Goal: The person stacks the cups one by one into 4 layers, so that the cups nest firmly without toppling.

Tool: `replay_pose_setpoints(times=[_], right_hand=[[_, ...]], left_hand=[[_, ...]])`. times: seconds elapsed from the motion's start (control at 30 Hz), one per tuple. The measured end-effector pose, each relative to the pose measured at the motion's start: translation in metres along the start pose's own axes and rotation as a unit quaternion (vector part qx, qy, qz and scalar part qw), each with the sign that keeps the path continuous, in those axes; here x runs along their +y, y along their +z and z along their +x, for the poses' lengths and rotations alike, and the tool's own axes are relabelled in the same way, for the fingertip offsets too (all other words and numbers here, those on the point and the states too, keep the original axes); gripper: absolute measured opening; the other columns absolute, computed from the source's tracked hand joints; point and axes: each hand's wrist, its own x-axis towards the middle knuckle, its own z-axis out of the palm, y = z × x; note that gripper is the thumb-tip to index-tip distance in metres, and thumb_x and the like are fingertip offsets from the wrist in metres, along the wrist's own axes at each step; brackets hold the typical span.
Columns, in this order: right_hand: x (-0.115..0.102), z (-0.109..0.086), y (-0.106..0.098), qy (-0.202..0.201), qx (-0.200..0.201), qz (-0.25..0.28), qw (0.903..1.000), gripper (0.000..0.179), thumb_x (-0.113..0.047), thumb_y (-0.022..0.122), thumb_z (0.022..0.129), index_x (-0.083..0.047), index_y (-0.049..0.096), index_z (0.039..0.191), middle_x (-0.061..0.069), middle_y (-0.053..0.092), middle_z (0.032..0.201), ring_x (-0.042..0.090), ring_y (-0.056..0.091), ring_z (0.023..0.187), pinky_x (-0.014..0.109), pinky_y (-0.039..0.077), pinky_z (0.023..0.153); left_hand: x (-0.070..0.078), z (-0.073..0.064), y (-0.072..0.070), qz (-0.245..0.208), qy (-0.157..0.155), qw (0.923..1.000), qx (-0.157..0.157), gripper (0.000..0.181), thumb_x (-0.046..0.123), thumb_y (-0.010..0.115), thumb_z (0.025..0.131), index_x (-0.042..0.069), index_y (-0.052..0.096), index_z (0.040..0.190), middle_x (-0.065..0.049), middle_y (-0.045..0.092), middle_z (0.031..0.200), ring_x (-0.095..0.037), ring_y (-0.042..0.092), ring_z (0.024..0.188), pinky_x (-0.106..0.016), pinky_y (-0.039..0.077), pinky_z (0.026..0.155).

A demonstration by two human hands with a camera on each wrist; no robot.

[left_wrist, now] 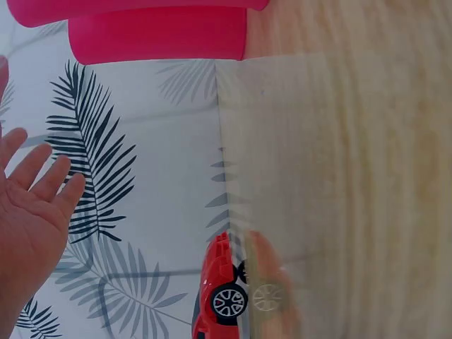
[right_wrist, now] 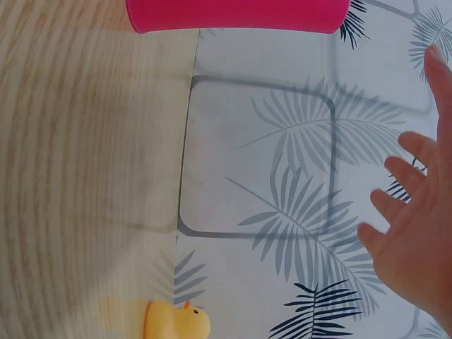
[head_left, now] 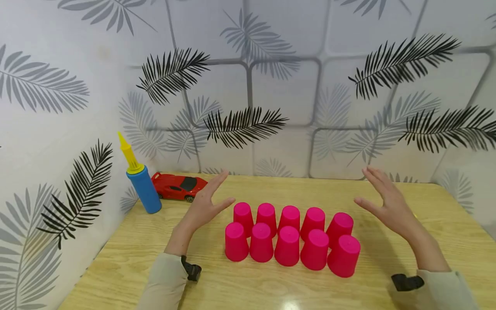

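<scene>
Two rows of pink cups [head_left: 287, 247] stand upside down on the wooden table, several in each row. My left hand [head_left: 204, 206] hovers to the left of the cups with fingers straight and thumb apart, holding nothing. On the other side my right hand [head_left: 393, 211] is raised the same way, palm turned toward the cups and touching nothing. In the left wrist view, the spread left hand [left_wrist: 35, 205] is seen from the palm side, below pink cups [left_wrist: 159, 35]. The right wrist view has the right hand [right_wrist: 417, 205] with its fingers extended and a pink cup [right_wrist: 240, 14] above.
Beyond the left hand, a red toy car [head_left: 178, 187] sits at the table's back left. Beside it a blue hand pump [head_left: 145, 189] with a yellow nozzle stands upright. A yellow rubber duck [right_wrist: 176, 321] is near the right hand. A patterned wall [head_left: 283, 94] borders the table [head_left: 252, 288].
</scene>
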Motion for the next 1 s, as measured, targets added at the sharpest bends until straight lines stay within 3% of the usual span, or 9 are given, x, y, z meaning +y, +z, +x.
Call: replay_pose_setpoints(times=[0.27,0.4,0.47,0.5,0.63,0.7,0.8,1.0], right_hand=[[0.002,-0.006,0.001,0.01,-0.083,0.056,0.995,0.079,-0.023,0.07,0.09,-0.025,0.027,0.156,0.021,0.026,0.16,0.049,0.024,0.143,0.079,0.027,0.099],[0.002,-0.009,0.004,-0.001,-0.108,0.062,0.9922,0.073,-0.023,0.069,0.091,-0.025,0.032,0.153,0.019,0.034,0.156,0.016,0.031,0.144,0.076,0.033,0.099],[0.002,-0.01,0.006,-0.006,-0.122,0.062,0.9906,0.069,-0.024,0.069,0.091,-0.023,0.037,0.152,0.018,0.039,0.154,0.012,0.035,0.14,0.074,0.036,0.099],[0.002,-0.011,0.006,-0.008,-0.128,0.06,0.9899,0.067,-0.025,0.069,0.091,-0.021,0.039,0.151,0.018,0.042,0.152,0.012,0.037,0.138,0.073,0.038,0.099],[0.002,-0.012,0.01,-0.016,-0.148,0.039,0.9881,0.061,-0.029,0.07,0.09,-0.017,0.047,0.145,0.013,0.051,0.145,0.036,0.049,0.126,0.06,0.05,0.097],[0.003,-0.013,0.013,-0.025,-0.156,0.033,0.9868,0.059,-0.03,0.071,0.089,-0.015,0.051,0.143,0.012,0.056,0.141,0.038,0.053,0.122,0.05,0.056,0.094],[0.004,-0.014,0.016,-0.028,-0.165,0.036,0.9853,0.057,-0.031,0.074,0.086,-0.015,0.055,0.138,0.01,0.061,0.136,0.029,0.059,0.119,0.035,0.059,0.09],[0.005,-0.015,0.018,-0.035,-0.175,0.057,0.9823,0.051,-0.029,0.075,0.085,-0.014,0.061,0.131,0.007,0.067,0.126,-0.007,0.056,0.111,0.027,0.058,0.088]], left_hand=[[-0.003,-0.006,0.008,-0.027,-0.002,0.9986,-0.045,0.071,0.029,0.076,0.085,0.016,0.044,0.148,-0.008,0.047,0.151,-0.034,0.046,0.139,-0.055,0.042,0.111],[-0.004,-0.006,0.009,-0.04,-0.001,0.9968,-0.069,0.065,0.026,0.076,0.085,0.012,0.051,0.142,-0.011,0.055,0.144,-0.034,0.054,0.132,-0.05,0.047,0.108],[-0.004,-0.006,0.009,-0.052,-0.001,0.9951,-0.083,0.062,0.025,0.076,0.085,0.01,0.054,0.14,-0.011,0.058,0.141,-0.033,0.056,0.13,-0.048,0.048,0.108],[-0.004,-0.006,0.01,-0.06,-0.001,0.9941,-0.09,0.06,0.024,0.076,0.085,0.009,0.055,0.139,-0.012,0.059,0.14,-0.033,0.056,0.129,-0.047,0.048,0.107],[-0.005,-0.005,0.012,-0.077,0.002,0.9913,-0.107,0.056,0.022,0.077,0.084,0.006,0.059,0.134,-0.013,0.063,0.133,-0.033,0.06,0.124,-0.045,0.049,0.105],[-0.005,-0.005,0.013,-0.075,0.004,0.991,-0.111,0.053,0.022,0.077,0.084,0.006,0.061,0.132,-0.013,0.065,0.13,-0.032,0.062,0.121,-0.044,0.051,0.104],[-0.005,-0.005,0.013,-0.063,0.006,0.9912,-0.116,0.05,0.021,0.077,0.084,0.007,0.063,0.129,-0.012,0.067,0.127,-0.029,0.065,0.117,-0.041,0.053,0.101],[-0.006,-0.004,0.014,-0.058,0.006,0.9909,-0.121,0.048,0.021,0.077,0.084,0.008,0.064,0.128,-0.011,0.069,0.124,-0.026,0.068,0.11,-0.039,0.056,0.098]])
